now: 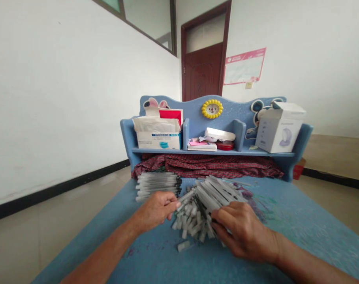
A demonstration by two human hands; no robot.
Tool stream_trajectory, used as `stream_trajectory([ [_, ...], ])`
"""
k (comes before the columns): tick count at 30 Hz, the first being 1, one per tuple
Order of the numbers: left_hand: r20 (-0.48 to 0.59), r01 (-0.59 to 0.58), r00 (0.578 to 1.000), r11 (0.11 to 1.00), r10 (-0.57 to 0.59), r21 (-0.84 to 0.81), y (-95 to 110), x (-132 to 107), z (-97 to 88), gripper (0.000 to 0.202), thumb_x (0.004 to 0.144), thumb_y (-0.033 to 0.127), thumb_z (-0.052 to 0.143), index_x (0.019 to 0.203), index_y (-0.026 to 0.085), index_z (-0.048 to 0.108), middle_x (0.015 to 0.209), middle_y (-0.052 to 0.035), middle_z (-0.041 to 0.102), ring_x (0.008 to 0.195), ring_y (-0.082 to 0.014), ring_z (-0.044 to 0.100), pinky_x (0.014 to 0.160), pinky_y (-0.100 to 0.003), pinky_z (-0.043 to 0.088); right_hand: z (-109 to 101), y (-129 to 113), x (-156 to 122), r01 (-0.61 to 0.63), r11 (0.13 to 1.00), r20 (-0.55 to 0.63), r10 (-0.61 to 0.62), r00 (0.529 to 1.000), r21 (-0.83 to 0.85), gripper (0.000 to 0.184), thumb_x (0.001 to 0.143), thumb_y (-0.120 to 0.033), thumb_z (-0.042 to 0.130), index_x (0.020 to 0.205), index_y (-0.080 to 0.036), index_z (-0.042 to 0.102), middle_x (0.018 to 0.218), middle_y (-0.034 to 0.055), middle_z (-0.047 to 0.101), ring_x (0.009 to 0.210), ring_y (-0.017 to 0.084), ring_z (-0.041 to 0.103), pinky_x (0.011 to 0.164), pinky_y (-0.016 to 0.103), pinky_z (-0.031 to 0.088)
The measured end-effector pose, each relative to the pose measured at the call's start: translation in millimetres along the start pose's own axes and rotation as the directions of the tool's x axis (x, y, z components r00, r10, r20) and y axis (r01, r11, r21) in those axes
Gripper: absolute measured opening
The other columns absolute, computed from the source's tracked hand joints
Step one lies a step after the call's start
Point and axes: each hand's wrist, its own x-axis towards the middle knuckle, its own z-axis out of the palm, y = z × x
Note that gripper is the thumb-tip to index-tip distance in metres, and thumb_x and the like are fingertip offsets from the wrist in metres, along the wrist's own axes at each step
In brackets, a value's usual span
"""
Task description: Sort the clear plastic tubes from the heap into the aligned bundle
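Note:
My left hand pinches the near end of a slim translucent tube, like a pen barrel, that slants away to the right. My right hand is closed at the front of a bundle of similar translucent tubes; its fingertips meet something small and dark that I cannot make out. Between my hands lies a loose heap of short clear caps, and a single clear cap sits in front of it. Beyond my left hand is a neat stack of pen-like tubes with black right ends.
All this lies on a blue desk with worn paint. Behind it, a red checked cloth is bunched under a blue shelf. The shelf bears a mask box, a red tin and a white carton. A yellow flower clock hangs above.

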Motion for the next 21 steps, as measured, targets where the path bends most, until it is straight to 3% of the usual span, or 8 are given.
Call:
stream_trajectory([
  [3,0.010,-0.004,1.000,1.000,0.004,0.014,3,-1,1.5,0.033,0.074,0.048,0.048,0.072,0.016,0.056,0.052,0.0041,0.054,0.042,-0.0087,0.043,0.043,-0.019,0.032,-2,12,1,-0.225,0.972,-0.039,0.228,0.973,0.070,0.014,0.087,-0.021,0.046,0.084,-0.017,0.059,0.059,-0.0003,0.058,0.053,0.012,0.052,0.053,0.025,0.034],
  [6,0.027,-0.012,1.000,1.000,0.011,0.021,5,-2,2.7,0.031,0.075,0.046,0.048,0.071,0.016,0.055,0.052,0.0037,0.055,0.042,-0.0089,0.043,0.043,-0.019,0.032,-5,29,3,-0.477,0.873,-0.018,0.481,0.877,0.102,0.016,0.084,-0.024,0.049,0.083,-0.017,0.063,0.058,-0.0010,0.058,0.051,0.011,0.052,0.054,0.023,0.035],
  [8,0.034,-0.017,0.999,1.000,0.016,0.023,5,-2,3.0,0.030,0.075,0.045,0.048,0.071,0.016,0.055,0.053,0.0034,0.055,0.043,-0.0091,0.044,0.043,-0.019,0.032,-9,38,4,-0.577,0.810,0.035,0.576,0.816,0.105,0.017,0.083,-0.025,0.049,0.083,-0.018,0.064,0.057,-0.0014,0.057,0.050,0.011,0.050,0.053,0.023,0.034],
  [10,0.028,-0.016,1.000,1.000,0.015,0.020,4,-2,3.0,0.030,0.075,0.045,0.048,0.071,0.016,0.056,0.053,0.0032,0.055,0.043,-0.0092,0.043,0.043,-0.019,0.031,-16,46,5,-0.613,0.781,0.107,0.603,0.790,0.120,0.018,0.082,-0.025,0.050,0.081,-0.017,0.065,0.055,-0.0021,0.055,0.050,0.010,0.047,0.051,0.022,0.032],
  [14,0.017,-0.008,1.000,1.000,0.008,0.006,3,-1,3.2,0.031,0.075,0.046,0.047,0.073,0.016,0.056,0.052,0.0033,0.054,0.042,-0.0091,0.042,0.043,-0.019,0.031,-37,52,5,-0.615,0.771,0.328,0.545,0.771,0.166,0.013,0.076,-0.021,0.053,0.074,-0.016,0.065,0.056,-0.0032,0.053,0.051,0.009,0.045,0.048,0.020,0.030],
  [18,0.025,-0.003,1.000,1.000,0.003,0.003,4,-1,3.8,0.033,0.074,0.048,0.047,0.073,0.016,0.056,0.052,0.0036,0.053,0.042,-0.0091,0.042,0.043,-0.019,0.031,-53,55,3,-0.631,0.774,0.594,0.482,0.644,0.056,0.009,0.066,-0.014,0.058,0.067,-0.017,0.067,0.054,-0.0036,0.055,0.049,0.008,0.046,0.046,0.019,0.029],
  [21,0.023,0.001,1.000,1.000,-0.001,0.009,4,-1,3.9,0.034,0.074,0.048,0.047,0.074,0.016,0.056,0.052,0.0037,0.053,0.043,-0.0093,0.043,0.043,-0.019,0.031,-52,58,1,-0.595,0.800,0.644,0.498,0.581,-0.081,0.010,0.063,-0.014,0.059,0.065,-0.018,0.068,0.055,-0.0019,0.058,0.050,0.009,0.048,0.046,0.020,0.029],
])
